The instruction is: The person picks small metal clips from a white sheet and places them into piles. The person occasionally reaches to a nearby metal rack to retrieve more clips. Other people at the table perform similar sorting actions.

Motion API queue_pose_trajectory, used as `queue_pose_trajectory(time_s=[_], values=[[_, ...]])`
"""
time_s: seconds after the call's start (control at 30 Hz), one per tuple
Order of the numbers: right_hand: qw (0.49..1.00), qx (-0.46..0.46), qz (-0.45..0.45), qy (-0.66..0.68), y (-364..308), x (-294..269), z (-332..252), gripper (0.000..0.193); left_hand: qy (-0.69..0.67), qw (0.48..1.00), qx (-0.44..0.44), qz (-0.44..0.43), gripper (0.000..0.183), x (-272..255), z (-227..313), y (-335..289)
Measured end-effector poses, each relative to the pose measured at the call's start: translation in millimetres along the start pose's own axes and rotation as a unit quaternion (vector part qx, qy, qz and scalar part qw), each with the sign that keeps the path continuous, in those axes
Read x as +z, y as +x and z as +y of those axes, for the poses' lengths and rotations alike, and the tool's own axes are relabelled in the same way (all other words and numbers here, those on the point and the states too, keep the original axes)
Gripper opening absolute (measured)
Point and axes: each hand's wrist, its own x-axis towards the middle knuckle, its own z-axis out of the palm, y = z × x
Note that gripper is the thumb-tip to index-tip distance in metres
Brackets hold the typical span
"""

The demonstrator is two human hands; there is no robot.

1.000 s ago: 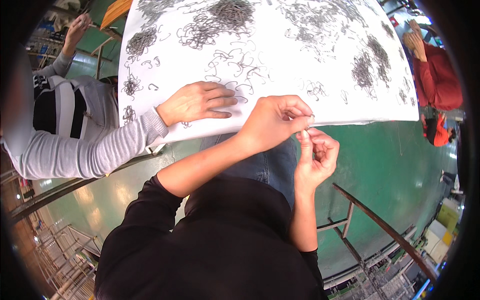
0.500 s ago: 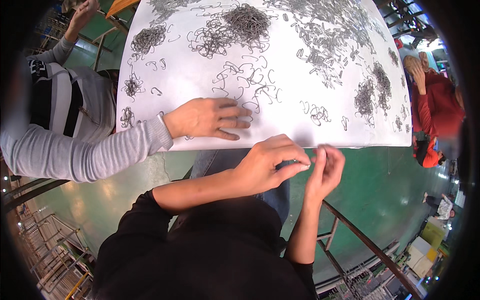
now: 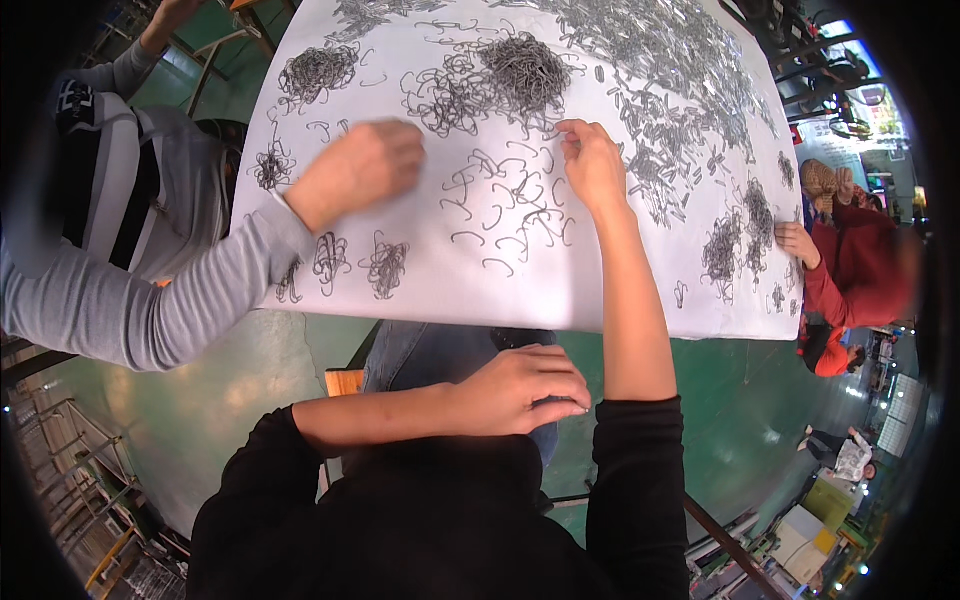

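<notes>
My right hand [image 3: 595, 165] reaches over the white table, its thumb and forefinger curled together at the near right edge of a dense pile of bent wire hooks [image 3: 525, 75]. Whether a hook is between the fingertips is too small to tell. Below the table edge, my left hand [image 3: 530, 390] hangs over my lap with thumb and fingers pinched; a tiny pale spot shows at the tips, too small to name. Loose wire hooks [image 3: 510, 205] lie scattered left of my right forearm. Right of that hand spread many small elongated metal links [image 3: 660, 130].
At left, a co-worker's blurred hand [image 3: 365, 170] in a grey sleeve hovers over the white table [image 3: 420, 295]. Small hook heaps [image 3: 385, 265] lie below it. Another person's hand [image 3: 797, 243] in a red sleeve rests at the right edge, beside more heaps [image 3: 720, 250].
My right hand has moved from beside my left hand up and away to the hook pile. My left hand has dropped slightly, still pinched. The co-worker's hand has moved left, off the table surface.
</notes>
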Motion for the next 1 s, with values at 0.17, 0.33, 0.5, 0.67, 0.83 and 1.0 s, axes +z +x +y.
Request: queue_pose_trajectory(time_s=[0.17, 0.33, 0.5, 0.67, 0.83, 1.0], values=[[0.994, -0.055, -0.095, -0.013, 14, 2, 6, 0.026, -0.008, 1.0, -0.003, 0.007, 0.011, -3, -8, -1], [0.995, -0.05, -0.077, 0.028, 32, 7, -1, 0.024, -0.001, 1.0, 0.002, -0.01, 0.01, -4, -15, -2], [0.991, -0.084, -0.093, -0.045, 53, 11, -20, 0.026, -0.003, 1.0, -0.009, -0.011, 0.007, -4, -16, -2], [0.971, -0.086, -0.11, -0.196, 67, -2, -30, 0.032, -0.006, 1.0, -0.02, -0.011, 0.008, -2, -15, -4], [0.965, -0.228, -0.115, -0.061, 52, 29, -54, 0.048, 0.004, 1.0, -0.02, -0.02, 0.009, -2, -19, -4], [0.958, -0.198, -0.173, -0.118, 49, 22, -52, 0.05, 0.004, 1.0, -0.009, -0.009, 0.009, -3, -20, -4]])
